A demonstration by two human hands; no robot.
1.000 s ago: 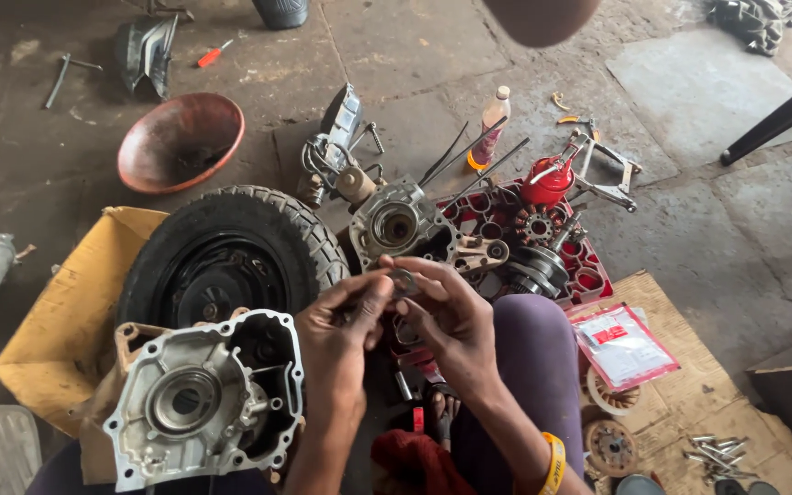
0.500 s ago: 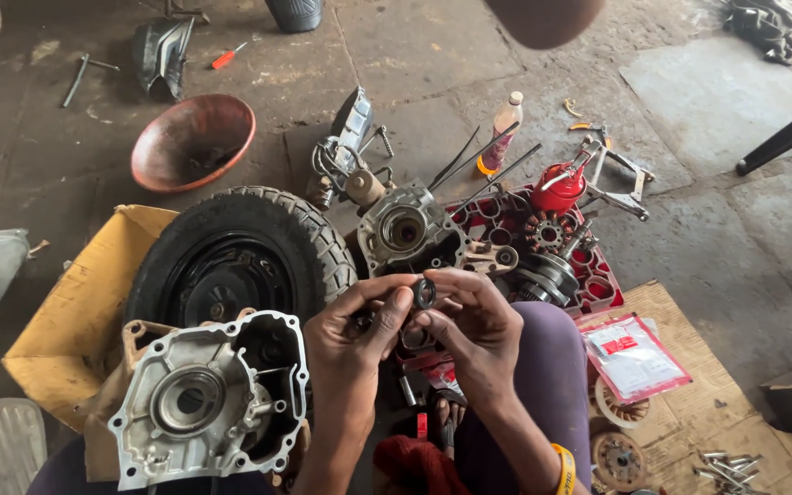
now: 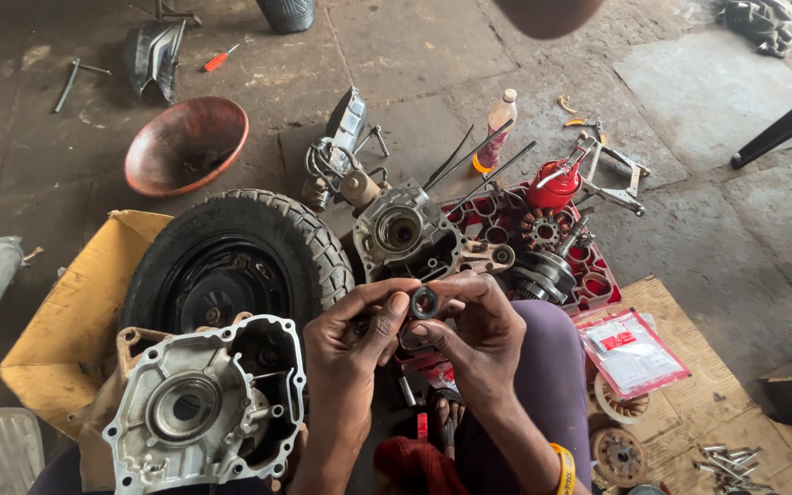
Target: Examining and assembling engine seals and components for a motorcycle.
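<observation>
The work was spread over a grimy concrete floor (image 3: 689,110), with flattened cardboard (image 3: 717,403) laid down on the right. Closest in, the left hand (image 3: 350,353) and the right hand (image 3: 478,335) met over the person's lap, both pinching a small dark ring (image 3: 424,302), seemingly a seal or bearing, held up between thumbs and fingertips. Neither hand was free; both were closed on that one part.

Just left of the left hand lay a grey cast engine cover (image 3: 203,408), open side up. Beyond it, a black scooter wheel with its tyre (image 3: 231,266) rested on yellowish cardboard (image 3: 75,312). Just right of the right hand lay a clear packet with a red label (image 3: 632,353). Ahead of the hands sat a crankcase half (image 3: 405,234), and to its right a red tray (image 3: 588,270) packed with gears and a red oil can (image 3: 554,186). Farther off stood a plastic bottle (image 3: 495,137), and to the left a rusty bowl (image 3: 185,147).

Judged from the grip, the ring would be best kept square between the fingertips, turned slowly to check both faces and the lip for grit or nicks, with greasy fingers kept off any sealing edge.
</observation>
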